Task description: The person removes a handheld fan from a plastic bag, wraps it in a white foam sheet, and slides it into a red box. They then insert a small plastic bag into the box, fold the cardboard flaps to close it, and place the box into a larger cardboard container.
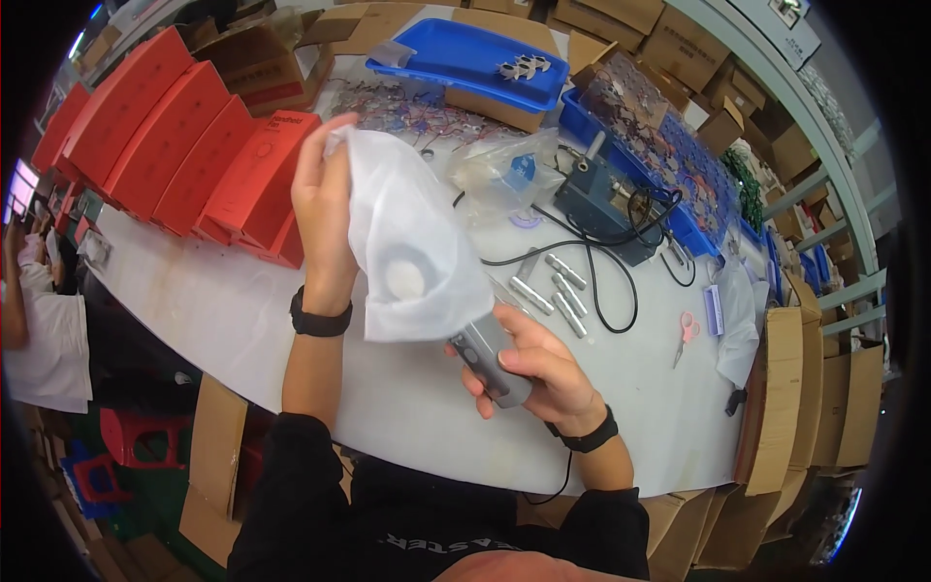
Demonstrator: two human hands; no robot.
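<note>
My right hand (pixel 555 373) is closed round the grey handle of a handheld fan (pixel 492 357), with its buttons facing up. The fan's head is inside a thin white bag (pixel 412 209), and a pale round shape shows through it. The bag's lower edge hangs over the top of the handle. At the bag's upper left, my left hand (pixel 325 194) is raised and holds the bag by its top; some of its fingers are hidden behind the white material. Both wrists wear dark bands.
Red boxes (pixel 262 175) stand in a row at left. Beyond the hands lie metal cylinders (pixel 567 296), a clear plastic bag (pixel 499 179) and a dark bench machine (pixel 606 199) with looping cables. Pink scissors (pixel 689 328) lie at right. A blue tray (pixel 417 58) sits at the back.
</note>
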